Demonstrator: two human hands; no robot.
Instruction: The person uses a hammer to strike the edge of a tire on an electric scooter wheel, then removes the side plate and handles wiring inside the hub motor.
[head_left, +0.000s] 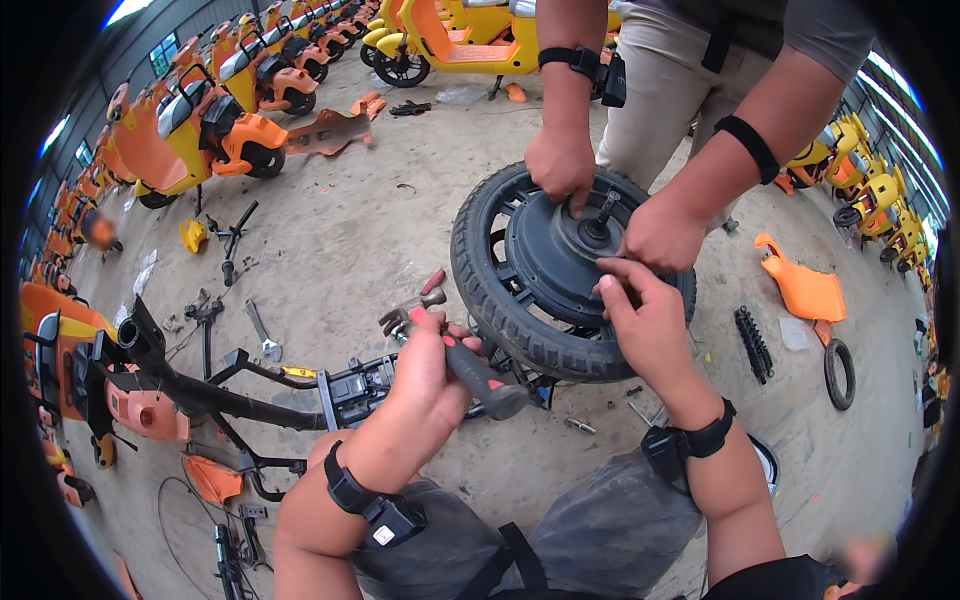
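My left hand (434,365) is closed around the black and red handle of a hammer (490,388), its metal head beyond my fingers. My right hand (648,318) reaches over the near right side of a wheel (530,325) with a black tire and a dark hub motor. Its index finger stretches toward the hub, near the co-worker's hand, and nothing shows in its grip. Another person's two hands (560,165) rest at the hub, on either side of the upright axle (603,215). The wheel lies tilted over a black scooter frame (360,390), partly hiding it.
An adjustable wrench (264,333) lies on the floor at left. A black shock absorber (753,345), an orange body panel (805,285) and a small black ring (839,374) are at right. A metal bolt (580,426) lies before me. Rows of yellow and orange scooters (225,125) stand behind.
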